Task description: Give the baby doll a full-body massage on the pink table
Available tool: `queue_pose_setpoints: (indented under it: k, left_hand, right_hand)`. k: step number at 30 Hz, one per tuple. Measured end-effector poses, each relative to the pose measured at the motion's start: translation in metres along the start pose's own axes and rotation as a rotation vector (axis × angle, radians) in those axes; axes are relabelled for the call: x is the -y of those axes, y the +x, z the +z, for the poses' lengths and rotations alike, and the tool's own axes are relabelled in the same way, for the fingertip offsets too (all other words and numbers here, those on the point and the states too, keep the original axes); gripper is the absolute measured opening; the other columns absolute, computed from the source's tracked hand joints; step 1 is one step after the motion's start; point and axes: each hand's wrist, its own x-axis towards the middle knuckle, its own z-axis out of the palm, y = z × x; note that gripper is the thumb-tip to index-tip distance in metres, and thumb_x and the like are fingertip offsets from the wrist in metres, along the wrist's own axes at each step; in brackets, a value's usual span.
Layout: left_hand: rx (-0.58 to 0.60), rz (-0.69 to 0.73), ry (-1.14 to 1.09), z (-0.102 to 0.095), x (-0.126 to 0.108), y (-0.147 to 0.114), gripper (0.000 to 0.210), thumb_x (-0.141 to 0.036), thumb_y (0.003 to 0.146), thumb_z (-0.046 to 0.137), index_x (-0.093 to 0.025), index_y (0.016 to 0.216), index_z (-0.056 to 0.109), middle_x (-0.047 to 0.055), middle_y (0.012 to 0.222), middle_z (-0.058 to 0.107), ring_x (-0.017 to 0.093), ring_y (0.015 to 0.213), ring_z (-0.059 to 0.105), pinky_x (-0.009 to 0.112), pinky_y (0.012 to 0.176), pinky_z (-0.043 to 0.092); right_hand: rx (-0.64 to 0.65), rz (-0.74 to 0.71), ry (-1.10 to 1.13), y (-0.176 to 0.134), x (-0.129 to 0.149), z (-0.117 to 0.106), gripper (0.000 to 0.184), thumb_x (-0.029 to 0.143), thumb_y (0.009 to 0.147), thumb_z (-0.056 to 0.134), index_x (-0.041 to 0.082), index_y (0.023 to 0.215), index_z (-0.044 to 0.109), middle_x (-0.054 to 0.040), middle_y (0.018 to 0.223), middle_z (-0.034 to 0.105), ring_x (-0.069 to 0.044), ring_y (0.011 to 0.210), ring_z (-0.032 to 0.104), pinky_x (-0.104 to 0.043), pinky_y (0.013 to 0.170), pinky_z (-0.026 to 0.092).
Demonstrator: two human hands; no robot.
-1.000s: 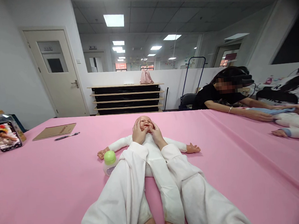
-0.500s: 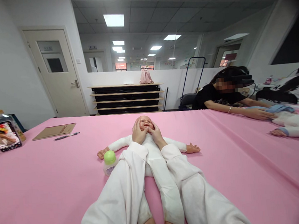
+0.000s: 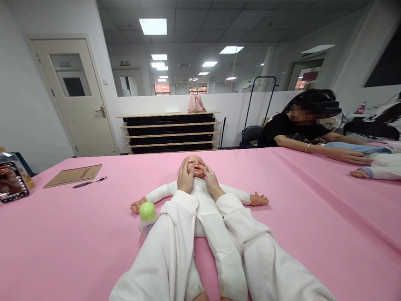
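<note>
A baby doll [image 3: 205,206] in a white cloth suit lies on its back, head away from me, arms spread to the sides. Its bare legs come toward me between my white sleeves. My left hand [image 3: 186,177] cups one side of the doll's head, thumb on the cheek. On the other side, my right hand [image 3: 211,180] rests along the cheek and jaw, fingers partly hidden behind the head. The doll's eyes and mouth show between my hands. Beside my left forearm stands a small jar with a green lid [image 3: 147,211], close to the doll's hand.
A pink cloth [image 3: 72,255] covers the table. Toward the left are a phone [image 3: 6,182] propped against a bottle, a brown notebook [image 3: 72,175] and a pen [image 3: 90,182]. At right, a person in black [image 3: 290,128] reaches over another doll [image 3: 394,166].
My thumbs have slid apart, from beside the doll's mouth outward over its cheeks. At right, the other doll and the person's hands have shifted slightly. The phone's picture has changed.
</note>
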Motion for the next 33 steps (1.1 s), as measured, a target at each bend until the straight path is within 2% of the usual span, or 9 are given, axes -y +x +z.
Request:
queue_pose_setpoints:
  k: [3,7,12,19,26,30,33]
  left_hand:
    - [0.009,0.011,0.018,-0.0003,-0.0006,-0.0015,0.054,-0.027,0.076,0.056,-0.02,0.127,0.041,0.007,0.136,0.037,0.021,0.129,0.029,0.035,0.109,0.02]
    - [0.009,0.035,0.049,-0.0002,-0.0006,-0.0035,0.063,-0.028,0.07,0.064,-0.02,0.128,0.039,0.008,0.136,0.037,0.023,0.129,0.028,0.037,0.109,0.021]
    - [0.013,0.037,0.056,0.0006,0.0007,-0.003,0.063,-0.024,0.071,0.062,-0.02,0.128,0.038,0.008,0.136,0.037,0.023,0.129,0.029,0.037,0.109,0.021]
    - [0.009,0.003,0.022,-0.0002,-0.0002,-0.0014,0.047,-0.021,0.08,0.048,-0.021,0.127,0.041,0.005,0.136,0.037,0.019,0.129,0.028,0.034,0.11,0.02]
    - [0.015,0.026,0.044,-0.0008,-0.0013,-0.0032,0.061,-0.029,0.072,0.063,-0.019,0.127,0.04,0.009,0.136,0.037,0.023,0.128,0.029,0.036,0.109,0.021]
    - [0.011,0.029,0.057,-0.0004,-0.0011,-0.0034,0.062,-0.026,0.071,0.063,-0.019,0.128,0.039,0.008,0.136,0.037,0.023,0.128,0.029,0.036,0.109,0.021]
    - [0.012,0.024,0.047,0.0,0.0002,-0.0024,0.059,-0.023,0.073,0.06,-0.019,0.128,0.039,0.008,0.136,0.037,0.022,0.128,0.029,0.035,0.109,0.021]
  right_hand:
    - [0.003,0.004,0.014,-0.0024,0.0027,0.0005,0.052,0.037,0.068,0.059,0.016,0.115,0.052,-0.0088,0.126,0.051,-0.022,0.117,0.047,-0.036,0.097,0.042]
    - [0.034,0.01,-0.034,-0.0029,0.0035,-0.0024,0.067,0.033,0.059,0.066,0.016,0.121,0.048,-0.0096,0.132,0.044,-0.024,0.119,0.044,-0.037,0.099,0.04]
    - [0.048,-0.006,-0.059,-0.0027,0.0022,-0.0032,0.07,0.031,0.059,0.066,0.013,0.123,0.046,-0.0116,0.133,0.043,-0.023,0.12,0.044,-0.035,0.1,0.038]
    - [0.018,0.004,-0.008,-0.0015,0.0024,0.0002,0.058,0.04,0.067,0.059,0.015,0.117,0.051,-0.0103,0.131,0.045,-0.023,0.117,0.047,-0.035,0.097,0.041]
    - [0.028,-0.014,-0.08,-0.0024,0.003,-0.0031,0.07,0.032,0.057,0.067,0.013,0.121,0.048,-0.011,0.133,0.043,-0.024,0.121,0.042,-0.036,0.102,0.036]
    - [0.033,-0.021,-0.098,-0.0031,0.0032,-0.0037,0.074,0.03,0.056,0.068,0.011,0.124,0.045,-0.0125,0.133,0.042,-0.024,0.121,0.042,-0.035,0.103,0.035]
    - [0.034,-0.013,-0.076,-0.0023,0.0025,-0.0029,0.068,0.031,0.059,0.066,0.013,0.122,0.047,-0.0118,0.133,0.043,-0.024,0.119,0.044,-0.035,0.101,0.037]
